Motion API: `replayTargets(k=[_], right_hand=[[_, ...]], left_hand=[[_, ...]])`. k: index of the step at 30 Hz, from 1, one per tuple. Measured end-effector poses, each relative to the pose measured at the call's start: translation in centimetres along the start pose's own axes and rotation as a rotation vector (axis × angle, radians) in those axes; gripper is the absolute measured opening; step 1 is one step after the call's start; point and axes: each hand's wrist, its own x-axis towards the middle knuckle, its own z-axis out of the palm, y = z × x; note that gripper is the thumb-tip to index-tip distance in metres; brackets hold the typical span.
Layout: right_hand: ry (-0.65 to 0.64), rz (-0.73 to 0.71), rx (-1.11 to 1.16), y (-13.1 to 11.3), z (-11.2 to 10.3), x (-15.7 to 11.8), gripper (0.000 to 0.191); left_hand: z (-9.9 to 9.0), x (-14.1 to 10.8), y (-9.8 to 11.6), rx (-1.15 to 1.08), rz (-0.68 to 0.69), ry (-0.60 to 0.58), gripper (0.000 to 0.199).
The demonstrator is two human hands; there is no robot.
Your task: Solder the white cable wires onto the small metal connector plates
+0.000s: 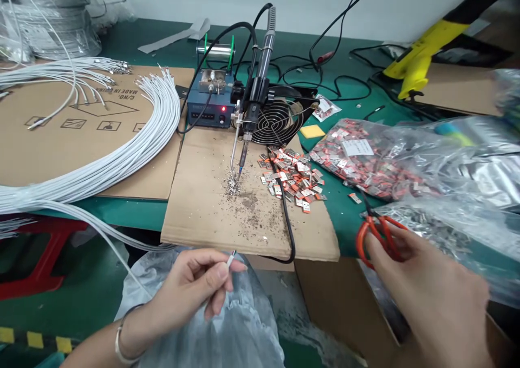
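My left hand point(199, 284) pinches the end of a white cable point(231, 260) between thumb and fingers, in front of the board's near edge. The dark tip of that cable points up and away. At the right, my right hand point(430, 287) has its fingers at the orange handles of a pair of scissors point(377, 235), whose dark blades point away over the table. Just beyond the blades lies a single USB connector point(355, 198). A heap of USB connectors point(294, 178) with orange inserts rests on the cardboard point(203, 205).
A soldering iron point(254, 108) in a stand points down at the cardboard, beside a blue soldering station point(207, 105) and a fan point(278, 122). Bundled white cables point(134, 165) spread at left. Bagged connectors point(357, 162) lie right. A black cord point(286, 222) crosses the board.
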Motion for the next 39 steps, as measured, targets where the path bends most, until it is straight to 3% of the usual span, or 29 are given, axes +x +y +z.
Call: replayTargets(k=[2,4,7,8,9,12,14,18,21,24,28,33,35,39], right_hand=[[-0.073,0.040,-0.199,0.1,-0.4,1.1,0.038],[-0.022,0.009,-0.241,-0.5,-0.3,1.0,0.041],[0.256,-0.172,0.113,-2.8,0.7,-1.4,0.022],[0.263,-0.255,0.328,-3.9,1.1,-2.5,0.013],[0.178,-0.346,0.544,-5.0,1.5,-3.6,0.006],[-0.269,-0.522,0.893,-8.3,2.3,-5.9,0.016],[-0.393,-0.542,1.011,-9.9,2.6,-6.2,0.015],[-0.455,-0.478,1.036,-11.0,2.5,-5.5,0.005],[-0.564,-0.468,0.993,-10.9,2.2,-4.8,0.006],[-0.604,-0.448,1.114,-10.9,2.4,-4.9,0.007],[-0.514,-0.272,1.458,-11.4,4.3,-6.5,0.008],[-0.454,-0.185,1.687,-11.8,5.8,-7.8,0.007],[-0.545,-0.224,1.639,-11.6,5.2,-7.2,0.007],[-0.833,-0.357,1.285,-10.8,3.1,-4.9,0.005]], left_hand=[[0.0,0.2,0.1,-0.005,-0.004,-0.002,0.025],[0.1,0.4,0.2,-0.003,-0.014,0.004,0.023],[0.3,0.7,0.5,0.028,0.002,0.013,0.024],[0.4,0.8,0.6,0.054,0.017,0.020,0.025],[0.4,0.9,0.6,0.090,0.037,0.031,0.026],[0.6,0.8,0.6,0.255,0.130,0.083,0.024],[0.4,0.7,0.4,0.409,0.229,0.114,0.020],[-0.2,0.4,0.3,0.750,0.431,0.134,0.014],[-0.5,0.3,0.6,0.883,0.499,0.112,0.010],[-0.4,0.3,0.7,0.762,0.410,0.078,0.011],[0.3,0.7,0.4,0.375,0.221,0.069,0.017],[0.6,0.7,0.4,0.301,0.258,0.087,0.017],[0.3,0.5,0.6,0.362,0.258,0.055,0.016],[-0.5,0.1,0.8,0.582,0.297,-0.031,0.015]])
